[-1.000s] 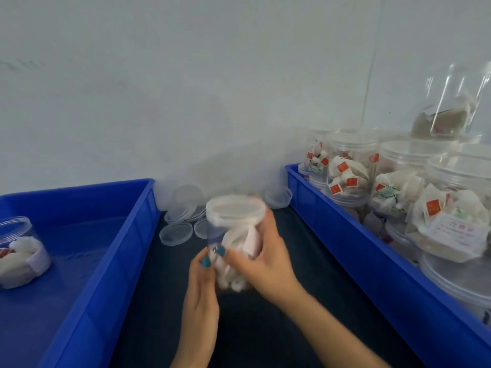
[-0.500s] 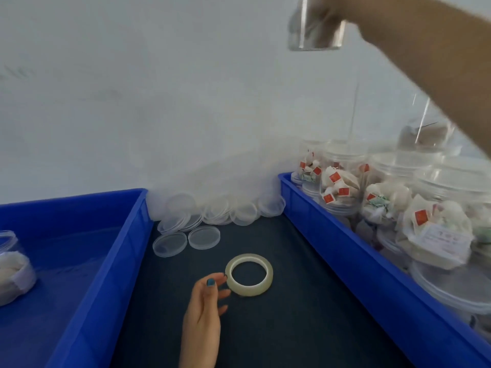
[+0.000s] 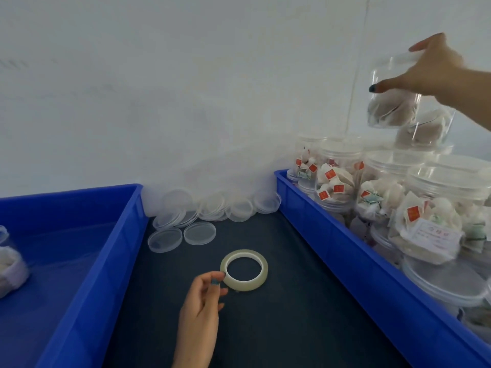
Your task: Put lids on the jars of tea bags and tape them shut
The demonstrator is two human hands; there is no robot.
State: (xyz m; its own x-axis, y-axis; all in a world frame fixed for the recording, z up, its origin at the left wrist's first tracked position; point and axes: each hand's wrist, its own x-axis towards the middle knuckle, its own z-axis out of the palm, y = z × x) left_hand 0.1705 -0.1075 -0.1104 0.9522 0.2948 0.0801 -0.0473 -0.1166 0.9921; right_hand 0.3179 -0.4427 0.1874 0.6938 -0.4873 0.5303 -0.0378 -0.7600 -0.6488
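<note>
My right hand (image 3: 435, 73) grips a clear lidded jar of tea bags (image 3: 390, 107) by its top, high at the upper right, above the stacked jars (image 3: 430, 208) in the right blue bin (image 3: 345, 243). Just behind it another jar (image 3: 425, 128) sits on top of the stack. A roll of clear tape (image 3: 244, 270) lies flat on the dark mat. My left hand (image 3: 199, 312) rests on the mat beside the roll, with loosely curled fingertips touching its left edge. Loose clear lids (image 3: 196, 219) are heaped against the wall.
A left blue bin (image 3: 106, 251) holds one open jar of tea bags (image 3: 10, 266) at its far left. A white wall rises right behind the bins. The dark mat (image 3: 279, 314) runs between the two bins.
My right hand carried the jar from in front of me up and over to the right, and it now hangs lower, just above the stack. My left hand let go of the jar and dropped beside the tape.
</note>
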